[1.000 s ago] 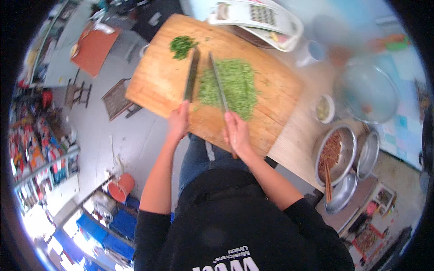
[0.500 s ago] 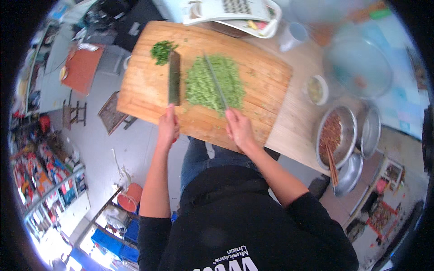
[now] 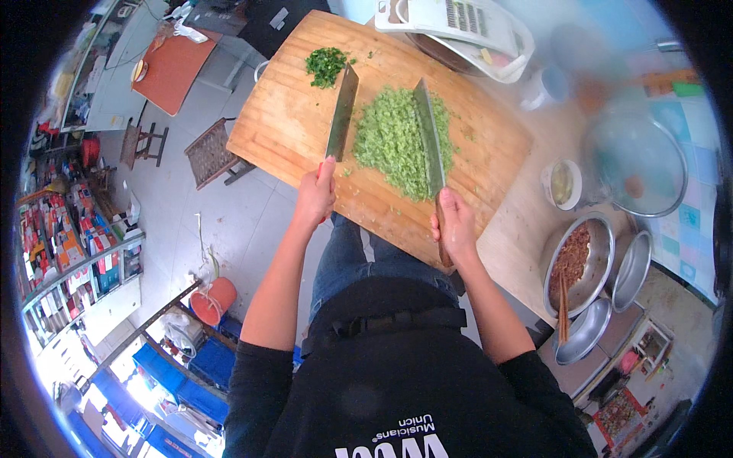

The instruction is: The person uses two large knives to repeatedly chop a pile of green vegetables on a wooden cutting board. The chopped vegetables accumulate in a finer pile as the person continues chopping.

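A wooden cutting board (image 3: 489,164) carries a mound of finely chopped pale green vegetable (image 3: 389,145) and, at its far left, a small heap of chopped dark green herbs (image 3: 326,66). My left hand (image 3: 315,195) is closed round the red handle of a cleaver (image 3: 343,114), whose blade stands on edge between the herbs and the mound. In my right hand (image 3: 456,223) I grip the wooden handle of a second cleaver (image 3: 430,137). Its blade lies along the right part of the mound, touching or just over it.
Beyond the board is a white grater tray (image 3: 473,30). To the right stand a white cup (image 3: 545,86), a small bowl (image 3: 563,185), a glass lid (image 3: 637,168) and a metal bowl of minced meat (image 3: 573,252) with chopsticks (image 3: 563,305). A low stool (image 3: 210,155) stands left on the floor.
My view has shifted, so the board sits further right and higher. The right cleaver has moved from the mound's middle to its right part; the left one stays beside the herbs.
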{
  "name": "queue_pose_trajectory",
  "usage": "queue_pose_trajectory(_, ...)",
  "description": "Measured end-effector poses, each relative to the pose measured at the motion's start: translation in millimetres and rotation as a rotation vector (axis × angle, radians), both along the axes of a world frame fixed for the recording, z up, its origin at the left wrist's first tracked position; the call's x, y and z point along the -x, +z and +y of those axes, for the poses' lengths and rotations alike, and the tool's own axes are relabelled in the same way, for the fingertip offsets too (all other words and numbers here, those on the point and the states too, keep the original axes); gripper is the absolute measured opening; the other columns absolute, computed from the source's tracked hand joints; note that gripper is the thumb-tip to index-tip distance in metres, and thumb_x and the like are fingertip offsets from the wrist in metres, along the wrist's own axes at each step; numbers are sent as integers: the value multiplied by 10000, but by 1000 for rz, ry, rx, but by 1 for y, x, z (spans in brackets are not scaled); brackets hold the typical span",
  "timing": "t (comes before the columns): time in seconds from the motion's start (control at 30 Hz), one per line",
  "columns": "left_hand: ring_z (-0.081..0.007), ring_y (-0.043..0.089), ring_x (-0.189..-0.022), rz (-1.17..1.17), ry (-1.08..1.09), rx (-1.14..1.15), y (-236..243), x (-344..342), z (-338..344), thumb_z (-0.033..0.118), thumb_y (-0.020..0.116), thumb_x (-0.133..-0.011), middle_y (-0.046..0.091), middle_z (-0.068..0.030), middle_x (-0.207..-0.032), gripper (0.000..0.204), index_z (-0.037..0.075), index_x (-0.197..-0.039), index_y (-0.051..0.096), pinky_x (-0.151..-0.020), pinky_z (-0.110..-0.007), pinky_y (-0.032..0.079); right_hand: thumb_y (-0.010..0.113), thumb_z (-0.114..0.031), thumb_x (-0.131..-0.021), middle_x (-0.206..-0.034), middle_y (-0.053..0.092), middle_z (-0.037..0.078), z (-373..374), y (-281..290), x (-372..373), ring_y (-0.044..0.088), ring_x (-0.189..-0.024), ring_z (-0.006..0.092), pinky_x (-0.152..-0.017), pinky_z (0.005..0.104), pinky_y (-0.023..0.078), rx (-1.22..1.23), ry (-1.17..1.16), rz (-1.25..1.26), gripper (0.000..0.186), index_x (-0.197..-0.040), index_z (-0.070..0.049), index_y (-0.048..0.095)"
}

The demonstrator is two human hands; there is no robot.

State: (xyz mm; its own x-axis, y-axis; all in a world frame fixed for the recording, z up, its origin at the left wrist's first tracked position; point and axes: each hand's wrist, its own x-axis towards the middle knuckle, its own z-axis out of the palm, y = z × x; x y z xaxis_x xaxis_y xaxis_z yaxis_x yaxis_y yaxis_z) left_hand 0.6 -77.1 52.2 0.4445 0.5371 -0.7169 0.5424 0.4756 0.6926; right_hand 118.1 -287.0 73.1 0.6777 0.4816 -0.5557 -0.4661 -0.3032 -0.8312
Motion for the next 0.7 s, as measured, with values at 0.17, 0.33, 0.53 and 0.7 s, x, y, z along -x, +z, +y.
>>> queue_pose_trajectory(0.17, -100, 303, -288, 32, -7, -25, -1, 0, -2, 496, 452, -886, 325, 9, -415, 529, 92, -557, 364, -282, -261, 233, 387, -390, -948, -530, 433, 15, -2, -3, -3, 376, -386, 75, -367, 220, 331, 23, 32, -76, 376, -919, -32, 499)
queue_pose_trajectory(0.33, -104, 303, -288, 67, -17, -56, 0, 0, -2, 498, 452, -886, 321, 11, -414, 526, 89, -565, 371, -286, -265, 242, 396, -332, -954, -514, 417, -8, -11, -10, -3, 377, -389, 69, -369, 224, 334, 96, -55, -58, 402, -1134, 8, 515)
queue_pose_trajectory(0.53, -106, 290, -288, 26, -2, 10, 1, 2, -1, 508, 447, -884, 300, 18, -415, 528, 91, -569, 371, -287, -266, 249, 403, -333, -952, -527, 435, -6, -14, 2, -3, 389, -400, 64, -373, 215, 333, 21, 3, -69, 380, -1078, -1, 537)
queue_pose_trajectory(0.7, -100, 287, -294, 14, 5, 27, 2, 2, 1, 517, 446, -880, 301, 18, -419, 528, 92, -577, 368, -290, -263, 246, 409, -346, -949, -523, 444, 1, -15, 14, 21, 391, -403, 70, -382, 221, 324, 39, 209, 118, 399, -1127, -10, 531)
